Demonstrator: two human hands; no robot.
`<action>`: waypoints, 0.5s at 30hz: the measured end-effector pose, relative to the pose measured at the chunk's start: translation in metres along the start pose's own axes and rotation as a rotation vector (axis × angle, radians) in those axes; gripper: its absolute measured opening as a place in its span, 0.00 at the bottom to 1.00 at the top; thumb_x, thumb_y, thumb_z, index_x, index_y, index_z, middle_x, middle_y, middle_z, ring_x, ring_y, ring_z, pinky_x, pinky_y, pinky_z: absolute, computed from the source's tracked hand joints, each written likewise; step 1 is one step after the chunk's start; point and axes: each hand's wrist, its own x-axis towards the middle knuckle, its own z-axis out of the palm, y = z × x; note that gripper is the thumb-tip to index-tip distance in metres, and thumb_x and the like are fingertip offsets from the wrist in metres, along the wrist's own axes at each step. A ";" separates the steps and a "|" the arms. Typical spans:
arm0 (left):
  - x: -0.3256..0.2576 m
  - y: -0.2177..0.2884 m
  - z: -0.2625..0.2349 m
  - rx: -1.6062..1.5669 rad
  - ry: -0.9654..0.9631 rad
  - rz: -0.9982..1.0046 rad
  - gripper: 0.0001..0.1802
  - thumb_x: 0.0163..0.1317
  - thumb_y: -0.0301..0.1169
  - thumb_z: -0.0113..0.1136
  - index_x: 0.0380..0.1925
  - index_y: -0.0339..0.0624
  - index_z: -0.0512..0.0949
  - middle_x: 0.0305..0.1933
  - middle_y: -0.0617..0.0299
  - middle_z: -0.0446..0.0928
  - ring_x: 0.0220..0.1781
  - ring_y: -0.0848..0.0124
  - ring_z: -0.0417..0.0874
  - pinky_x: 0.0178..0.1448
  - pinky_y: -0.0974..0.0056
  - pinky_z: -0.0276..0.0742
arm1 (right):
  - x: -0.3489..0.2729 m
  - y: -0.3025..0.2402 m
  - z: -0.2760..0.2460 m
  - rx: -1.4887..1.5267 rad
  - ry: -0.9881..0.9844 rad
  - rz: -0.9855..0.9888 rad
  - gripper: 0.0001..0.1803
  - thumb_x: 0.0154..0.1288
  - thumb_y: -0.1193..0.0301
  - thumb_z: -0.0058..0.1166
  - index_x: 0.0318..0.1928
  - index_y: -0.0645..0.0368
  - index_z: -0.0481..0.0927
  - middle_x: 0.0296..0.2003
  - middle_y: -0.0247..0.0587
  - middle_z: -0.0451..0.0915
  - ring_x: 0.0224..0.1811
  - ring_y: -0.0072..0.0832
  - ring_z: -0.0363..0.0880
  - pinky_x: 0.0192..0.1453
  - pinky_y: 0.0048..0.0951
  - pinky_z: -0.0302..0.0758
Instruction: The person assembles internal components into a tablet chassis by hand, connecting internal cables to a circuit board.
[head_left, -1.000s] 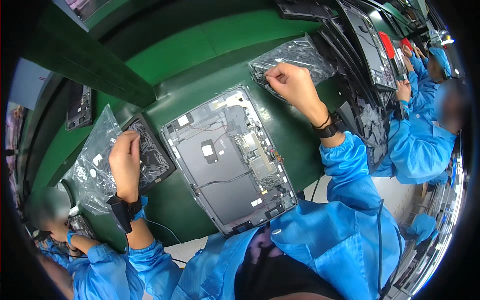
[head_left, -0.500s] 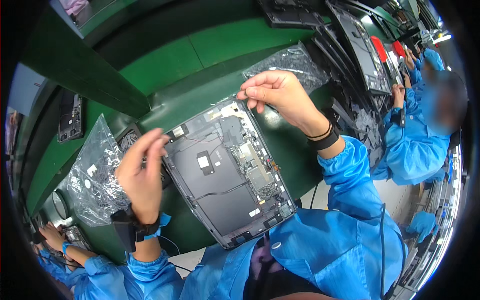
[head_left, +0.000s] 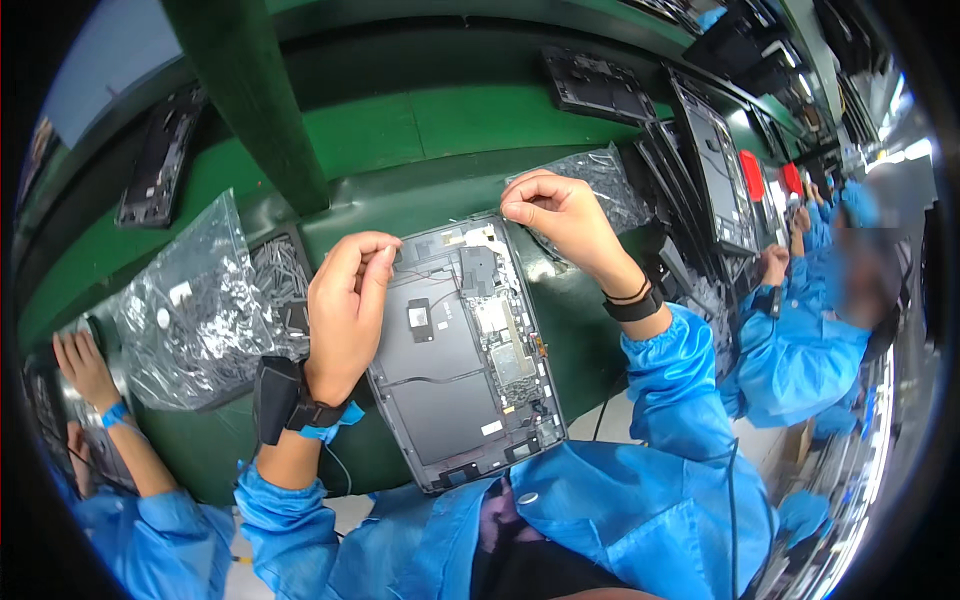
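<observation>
An opened tablet (head_left: 440, 400) lies slanted in front of me, its dark battery panels, thin cables and circuit board (head_left: 510, 350) exposed. At its upper left corner is my left hand (head_left: 350, 305), thumb and forefinger pinched together and covering that corner. My right hand (head_left: 570, 222) is closed in a pinch over the upper right corner, with the other fingers curled. Whatever either pinch holds is hidden or too small to name. Dark bands circle both wrists.
Left of the tablet lie a clear plastic bag (head_left: 185, 320) and a container of grey strips (head_left: 283, 268). Another clear bag (head_left: 600, 180) sits behind my right hand, beside stacked tablet housings (head_left: 712, 165). A green post (head_left: 250, 100) rises behind. Co-workers' hands (head_left: 90, 372) show at both sides.
My left hand has moved right, over the tablet's upper left corner, and its fingers have closed into a pinch. My right hand stays pinched near the upper right corner. The view has shifted.
</observation>
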 end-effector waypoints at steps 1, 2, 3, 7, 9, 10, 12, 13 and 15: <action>0.001 0.000 0.001 0.011 -0.003 -0.018 0.06 0.67 0.23 0.56 0.42 0.34 0.79 0.36 0.57 0.80 0.35 0.71 0.80 0.39 0.69 0.75 | 0.001 -0.005 -0.001 -0.165 -0.012 -0.035 0.06 0.62 0.73 0.63 0.37 0.62 0.85 0.36 0.34 0.83 0.36 0.19 0.80 0.41 0.20 0.75; 0.002 0.001 0.004 0.008 0.009 -0.031 0.06 0.67 0.23 0.56 0.42 0.34 0.79 0.36 0.57 0.80 0.35 0.71 0.80 0.39 0.69 0.75 | 0.003 -0.010 -0.001 -0.329 -0.024 -0.072 0.05 0.61 0.73 0.64 0.36 0.61 0.85 0.36 0.34 0.82 0.36 0.19 0.79 0.40 0.21 0.74; 0.002 0.001 0.005 0.013 0.012 0.002 0.06 0.67 0.23 0.56 0.42 0.34 0.79 0.36 0.58 0.80 0.35 0.72 0.80 0.38 0.69 0.75 | 0.004 -0.012 0.001 -0.379 -0.046 -0.095 0.04 0.59 0.73 0.64 0.34 0.59 0.86 0.37 0.36 0.80 0.36 0.23 0.77 0.40 0.24 0.74; -0.001 0.003 0.002 0.048 0.006 0.023 0.06 0.67 0.23 0.57 0.41 0.35 0.80 0.36 0.58 0.79 0.34 0.73 0.79 0.37 0.70 0.74 | 0.003 -0.019 0.009 -0.617 -0.086 -0.150 0.07 0.55 0.72 0.64 0.34 0.60 0.83 0.37 0.41 0.80 0.34 0.32 0.78 0.39 0.29 0.75; -0.001 0.003 0.002 0.049 0.007 0.026 0.06 0.67 0.23 0.57 0.41 0.35 0.80 0.36 0.58 0.79 0.33 0.73 0.79 0.36 0.70 0.74 | -0.003 -0.027 0.013 -0.624 -0.044 -0.096 0.08 0.55 0.73 0.63 0.36 0.60 0.83 0.37 0.41 0.80 0.33 0.32 0.78 0.38 0.30 0.75; -0.001 0.004 0.003 0.054 0.006 0.029 0.06 0.67 0.22 0.57 0.41 0.35 0.80 0.35 0.58 0.79 0.33 0.74 0.79 0.36 0.71 0.74 | -0.005 -0.029 0.015 -0.630 -0.004 -0.042 0.09 0.56 0.73 0.62 0.39 0.60 0.83 0.37 0.41 0.81 0.32 0.32 0.78 0.38 0.30 0.75; -0.002 0.003 0.004 0.055 0.001 0.031 0.06 0.67 0.22 0.57 0.41 0.35 0.80 0.35 0.58 0.79 0.32 0.74 0.79 0.36 0.71 0.74 | -0.012 -0.025 0.020 -0.666 0.030 -0.064 0.13 0.57 0.74 0.60 0.43 0.62 0.81 0.35 0.44 0.82 0.28 0.34 0.78 0.36 0.31 0.75; -0.003 0.002 0.003 0.029 0.008 0.019 0.06 0.68 0.22 0.56 0.42 0.35 0.80 0.35 0.62 0.78 0.32 0.77 0.77 0.36 0.72 0.73 | -0.015 -0.023 0.023 -0.650 0.055 -0.085 0.12 0.58 0.73 0.58 0.43 0.63 0.81 0.33 0.45 0.82 0.27 0.35 0.79 0.35 0.32 0.76; -0.003 0.002 -0.001 -0.043 -0.003 -0.019 0.08 0.69 0.23 0.56 0.45 0.35 0.79 0.35 0.65 0.78 0.33 0.80 0.76 0.38 0.75 0.72 | -0.019 -0.024 0.026 -0.580 0.123 -0.056 0.13 0.59 0.72 0.56 0.44 0.66 0.81 0.29 0.50 0.82 0.26 0.39 0.81 0.34 0.36 0.77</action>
